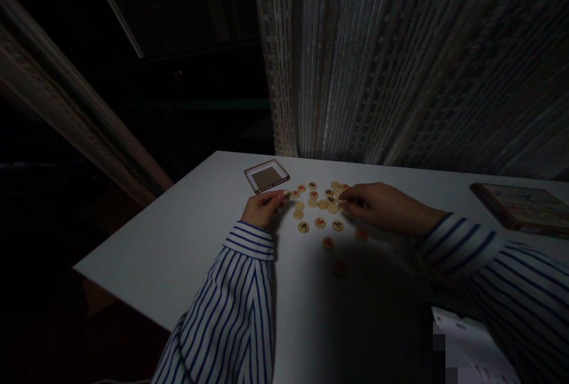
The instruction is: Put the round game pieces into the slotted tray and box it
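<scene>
Many round, cream Chinese chess pieces with red or dark characters lie loosely grouped on the white table, several of them blank side up. My left hand [261,208] is closed, pinching one Chinese chess piece [287,194] between thumb and forefinger at the group's left edge. At the right edge my right hand [386,206] reaches in from the side, its thumb and fingers closed around a piece [339,192] in the cluster, partly hidden by the fingertips. Nearer to me lie a red-marked piece [328,243] and a dimly lit one [340,268].
Behind my left hand rests a shallow open box [267,176] with a brown inside. A flat, picture-covered box [524,206] lies on the table's right side. Toward the front right is a bright phone-like object [475,345]. A string curtain [338,64] hangs behind the white table [178,236].
</scene>
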A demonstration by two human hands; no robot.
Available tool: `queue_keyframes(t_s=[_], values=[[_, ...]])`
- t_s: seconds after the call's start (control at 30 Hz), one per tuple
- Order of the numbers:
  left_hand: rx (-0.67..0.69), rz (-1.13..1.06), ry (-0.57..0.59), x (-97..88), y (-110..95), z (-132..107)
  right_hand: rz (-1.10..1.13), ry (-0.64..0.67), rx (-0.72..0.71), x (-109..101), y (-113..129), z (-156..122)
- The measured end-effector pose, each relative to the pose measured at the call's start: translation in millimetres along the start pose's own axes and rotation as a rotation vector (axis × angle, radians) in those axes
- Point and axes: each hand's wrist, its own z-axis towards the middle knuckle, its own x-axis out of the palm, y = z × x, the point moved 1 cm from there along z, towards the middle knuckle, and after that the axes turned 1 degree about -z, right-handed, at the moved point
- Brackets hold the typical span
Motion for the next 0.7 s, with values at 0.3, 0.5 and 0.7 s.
queue_keyframes(t_s=[0.3,0.5,0.7], values=[[-0.086,-0.043,0.010,-0.4,2,0,-0.002,0.012,0.002,2,4,2],[-0.161,-0.174,0.007,0.2,2,1,-0.018,0.012,-0.023,3,12,6],[-0.303,-0.375,0.006,3.2,-3,0,-0.004,0.023,-0.006,2,21,9]])
